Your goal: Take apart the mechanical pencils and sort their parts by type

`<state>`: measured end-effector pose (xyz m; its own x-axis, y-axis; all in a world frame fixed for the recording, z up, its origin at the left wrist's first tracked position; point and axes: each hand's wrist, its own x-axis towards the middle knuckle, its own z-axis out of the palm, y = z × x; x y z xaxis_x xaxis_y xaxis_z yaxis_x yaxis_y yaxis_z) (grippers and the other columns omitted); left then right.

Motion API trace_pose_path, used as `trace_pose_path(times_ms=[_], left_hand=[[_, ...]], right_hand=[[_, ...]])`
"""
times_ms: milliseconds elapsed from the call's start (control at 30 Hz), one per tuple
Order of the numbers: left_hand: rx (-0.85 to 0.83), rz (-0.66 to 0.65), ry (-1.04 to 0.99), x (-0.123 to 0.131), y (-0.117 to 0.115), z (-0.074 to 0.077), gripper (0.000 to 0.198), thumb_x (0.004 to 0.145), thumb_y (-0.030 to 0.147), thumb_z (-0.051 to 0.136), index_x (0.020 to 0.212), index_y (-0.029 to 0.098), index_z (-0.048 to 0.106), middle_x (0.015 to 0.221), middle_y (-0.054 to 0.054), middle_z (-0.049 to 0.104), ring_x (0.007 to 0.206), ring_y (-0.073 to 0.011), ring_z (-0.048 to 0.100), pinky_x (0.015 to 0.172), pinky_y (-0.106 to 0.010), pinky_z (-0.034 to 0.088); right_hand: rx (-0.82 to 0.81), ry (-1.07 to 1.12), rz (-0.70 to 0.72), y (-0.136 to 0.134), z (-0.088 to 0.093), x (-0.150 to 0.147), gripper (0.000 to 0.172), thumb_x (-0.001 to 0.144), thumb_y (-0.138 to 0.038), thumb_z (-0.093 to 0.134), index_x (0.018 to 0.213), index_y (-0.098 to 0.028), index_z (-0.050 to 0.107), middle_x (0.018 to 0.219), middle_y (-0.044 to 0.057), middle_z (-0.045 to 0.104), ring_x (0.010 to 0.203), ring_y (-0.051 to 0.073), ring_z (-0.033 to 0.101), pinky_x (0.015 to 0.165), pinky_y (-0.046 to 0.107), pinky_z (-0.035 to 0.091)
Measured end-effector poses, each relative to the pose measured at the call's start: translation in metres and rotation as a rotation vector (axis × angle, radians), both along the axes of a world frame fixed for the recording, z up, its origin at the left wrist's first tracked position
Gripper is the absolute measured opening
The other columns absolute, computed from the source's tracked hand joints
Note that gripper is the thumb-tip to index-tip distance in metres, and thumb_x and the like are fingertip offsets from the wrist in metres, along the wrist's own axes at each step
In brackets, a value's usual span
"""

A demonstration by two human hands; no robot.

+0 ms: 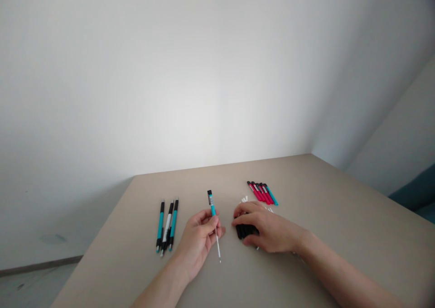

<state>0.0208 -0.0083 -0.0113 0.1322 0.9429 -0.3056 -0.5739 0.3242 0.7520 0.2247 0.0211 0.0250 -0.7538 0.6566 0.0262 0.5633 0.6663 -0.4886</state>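
Between the thumb and fingers of my left hand (201, 234) is a teal pen barrel (213, 210) with a black clip end pointing away from me. A thin white refill (218, 248) sticks out of the barrel's near end, its tip toward me. My right hand (270, 226) is curved over a cluster of black tube-shaped pen parts (242, 232), thumb and fingers apart around them. The hand hides part of that cluster, and I cannot see a piece lifted from it. White slender pieces (245, 199) peek out behind the right hand.
To the left lie three whole pens: a teal one (160, 226), a white one (167, 226) and another teal one (174, 223). Several red barrels (261, 194) and a teal barrel (271, 195) lie at the back right. A white wall (210, 95) borders the beige table (292, 176).
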Motion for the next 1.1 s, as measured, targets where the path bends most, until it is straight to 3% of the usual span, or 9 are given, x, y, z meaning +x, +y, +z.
trace_pose_path(times_ms=[433,667,1100], left_hand=[[-0.003,0.000,0.009,0.0002,-0.0011,0.0015,0.014,0.067,0.012,0.075,0.078,0.012,0.066,0.064,0.000,0.058,0.059,-0.0083,0.054,0.077,-0.029,0.049],[-0.006,-0.005,0.011,0.0000,-0.0001,0.0006,0.016,0.066,0.015,0.077,0.078,0.012,0.066,0.064,0.001,0.057,0.059,-0.0084,0.054,0.077,-0.031,0.049],[0.005,-0.014,0.007,-0.0008,-0.0006,-0.0001,0.018,0.066,0.016,0.077,0.079,0.012,0.067,0.065,0.001,0.057,0.058,-0.0080,0.053,0.079,-0.032,0.048]], right_hand=[[0.012,0.030,0.000,0.0003,-0.0012,-0.0013,0.030,0.076,-0.021,0.066,0.106,-0.025,0.068,0.109,0.004,0.059,0.103,0.020,0.053,0.095,0.033,0.037],[0.007,0.024,-0.025,0.0013,-0.0051,-0.0026,0.032,0.074,-0.036,0.071,0.104,-0.026,0.068,0.109,0.004,0.059,0.104,0.022,0.053,0.096,0.035,0.036],[0.019,0.046,-0.036,0.0010,-0.0045,-0.0033,0.027,0.077,-0.030,0.069,0.103,-0.025,0.068,0.109,0.004,0.060,0.102,0.020,0.054,0.094,0.032,0.038]])
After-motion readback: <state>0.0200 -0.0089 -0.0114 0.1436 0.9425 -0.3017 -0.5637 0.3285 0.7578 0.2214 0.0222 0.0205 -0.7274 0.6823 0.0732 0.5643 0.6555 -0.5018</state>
